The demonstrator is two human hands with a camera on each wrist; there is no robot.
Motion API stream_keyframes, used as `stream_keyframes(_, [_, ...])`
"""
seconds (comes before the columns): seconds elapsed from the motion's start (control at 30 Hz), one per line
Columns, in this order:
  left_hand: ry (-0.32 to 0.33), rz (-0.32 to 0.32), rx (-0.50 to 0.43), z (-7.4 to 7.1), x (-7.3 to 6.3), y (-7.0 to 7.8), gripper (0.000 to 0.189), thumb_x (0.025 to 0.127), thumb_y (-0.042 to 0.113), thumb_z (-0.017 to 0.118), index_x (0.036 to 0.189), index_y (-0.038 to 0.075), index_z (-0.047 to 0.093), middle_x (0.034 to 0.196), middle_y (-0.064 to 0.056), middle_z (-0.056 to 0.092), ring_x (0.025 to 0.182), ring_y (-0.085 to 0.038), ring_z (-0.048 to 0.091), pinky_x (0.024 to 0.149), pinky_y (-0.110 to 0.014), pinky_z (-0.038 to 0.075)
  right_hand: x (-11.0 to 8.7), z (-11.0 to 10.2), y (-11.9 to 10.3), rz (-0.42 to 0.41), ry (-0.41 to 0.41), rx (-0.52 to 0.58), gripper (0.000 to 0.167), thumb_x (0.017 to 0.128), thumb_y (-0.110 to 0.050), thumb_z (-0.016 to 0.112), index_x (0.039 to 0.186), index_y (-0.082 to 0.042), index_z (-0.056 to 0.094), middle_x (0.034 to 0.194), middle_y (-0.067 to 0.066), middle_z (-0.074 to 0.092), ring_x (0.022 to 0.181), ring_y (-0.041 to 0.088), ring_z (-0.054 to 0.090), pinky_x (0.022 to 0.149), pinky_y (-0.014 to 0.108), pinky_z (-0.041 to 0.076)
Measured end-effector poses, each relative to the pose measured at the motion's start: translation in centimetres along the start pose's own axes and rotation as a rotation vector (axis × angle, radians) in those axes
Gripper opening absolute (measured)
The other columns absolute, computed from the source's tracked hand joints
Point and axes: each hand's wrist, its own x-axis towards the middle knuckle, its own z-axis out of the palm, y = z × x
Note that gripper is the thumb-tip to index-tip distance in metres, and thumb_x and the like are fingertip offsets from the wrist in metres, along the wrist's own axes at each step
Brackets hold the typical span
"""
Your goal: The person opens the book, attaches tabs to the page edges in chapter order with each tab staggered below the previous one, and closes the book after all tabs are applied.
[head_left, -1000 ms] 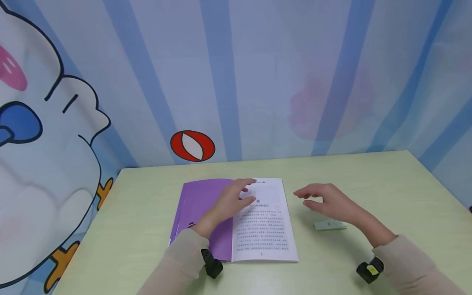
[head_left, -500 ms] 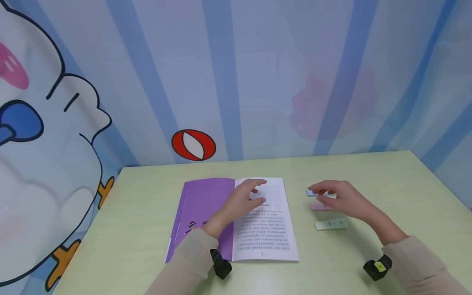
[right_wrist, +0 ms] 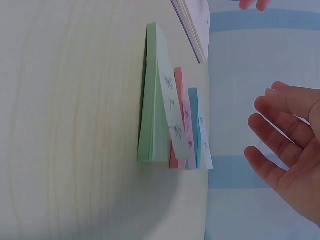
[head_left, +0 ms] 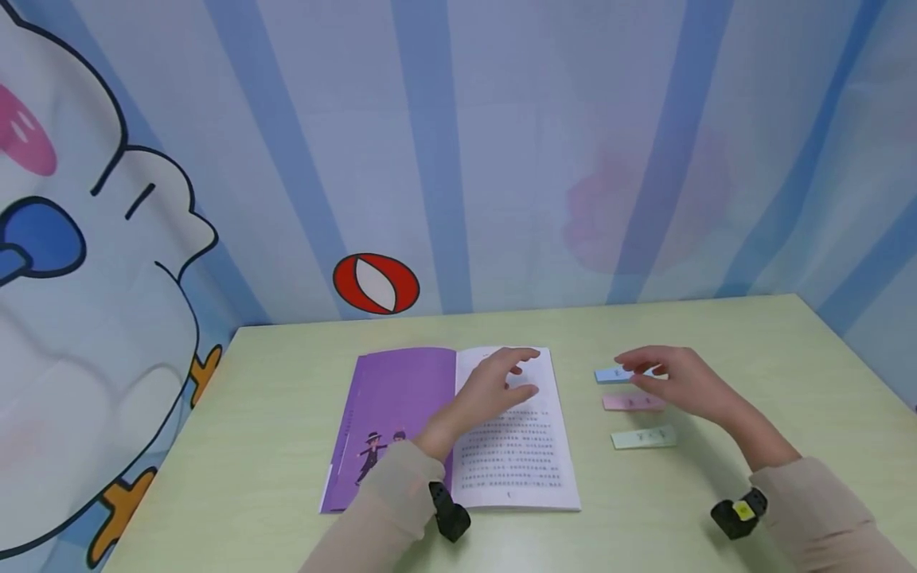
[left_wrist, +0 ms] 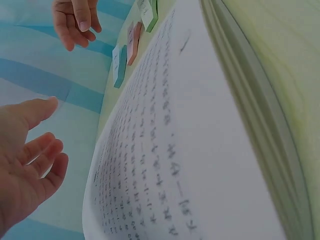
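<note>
An opened book (head_left: pixel 512 461) lies on the table, its purple inside cover on the left and a printed page on the right. Above that page hovers my left hand (head_left: pixel 490 390), fingers loosely bent and holding nothing. My right hand (head_left: pixel 680 382) is raised over three sticky note pads at the book's right, also holding nothing. Farthest back is the blue pad (head_left: pixel 611 375), partly covered by the right fingers in the head view. The pink pad (head_left: pixel 633 402) lies in the middle and the green pad (head_left: pixel 643 437) nearest. In the right wrist view, the green pad's (right_wrist: pixel 150 115) top sheet lifts at one end.
The pale wood-look table (head_left: pixel 286 414) reaches back to a blue striped backdrop (head_left: pixel 516 159). A large white cartoon figure (head_left: pixel 93 358) is printed at the left. Each wrist wears a small black camera, such as the left camera (head_left: pixel 450 513).
My left hand has drifted right across the printed page. My right hand has moved right and slightly back, uncovering the pink pad and part of the blue one.
</note>
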Motion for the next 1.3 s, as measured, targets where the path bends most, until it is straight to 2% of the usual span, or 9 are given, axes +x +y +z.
stream_keyframes(0.27, [-0.035,-0.011,-0.025,0.9,0.6,0.1,0.051,0.090,0.016,0.062,0.138,0.010,0.044,0.134,-0.006,0.048,0.110,-0.024,0.053,0.085,-0.027,0.047,0.3,-0.4,1.0,0.059,0.002,0.013,0.030,0.086,0.000,0.062,0.116,0.004,0.061,0.107,0.018,0.065,0.092,0.028,0.061,0.076,0.036,0.050])
stream_keyframes(0.53, [-0.033,0.006,-0.016,1.8,1.5,0.5,0.051,0.090,0.017,0.062,0.137,0.009,0.045,0.131,-0.009,0.051,0.109,-0.022,0.054,0.087,-0.026,0.045,0.4,-0.4,2.1,0.104,0.013,0.019,0.030,0.085,0.003,0.060,0.115,0.005,0.061,0.105,0.021,0.064,0.090,0.029,0.061,0.075,0.037,0.051])
stream_keyframes(0.8, [-0.045,0.023,-0.009,3.1,2.5,0.4,0.051,0.090,0.021,0.063,0.137,0.008,0.045,0.130,-0.010,0.052,0.109,-0.020,0.054,0.089,-0.026,0.044,0.4,-0.6,2.9,0.155,-0.019,0.032,0.032,0.086,0.001,0.060,0.117,0.006,0.059,0.110,0.024,0.062,0.093,0.032,0.059,0.074,0.037,0.050])
stream_keyframes(1.03, [-0.080,-0.031,0.040,3.7,3.1,0.6,0.051,0.090,0.020,0.063,0.137,0.009,0.045,0.130,-0.010,0.052,0.109,-0.020,0.054,0.090,-0.024,0.043,0.5,-0.6,3.8,0.196,-0.040,0.060,0.034,0.088,-0.005,0.061,0.121,0.004,0.058,0.116,0.024,0.059,0.097,0.034,0.057,0.075,0.038,0.049])
stream_keyframes(1.3, [-0.087,-0.030,0.046,4.6,4.1,0.5,0.049,0.090,0.019,0.063,0.135,0.009,0.047,0.127,-0.010,0.054,0.108,-0.020,0.055,0.088,-0.025,0.044,0.8,-0.4,4.5,0.227,-0.074,0.078,0.040,0.087,-0.004,0.061,0.124,0.006,0.054,0.119,0.027,0.055,0.101,0.036,0.055,0.080,0.043,0.048])
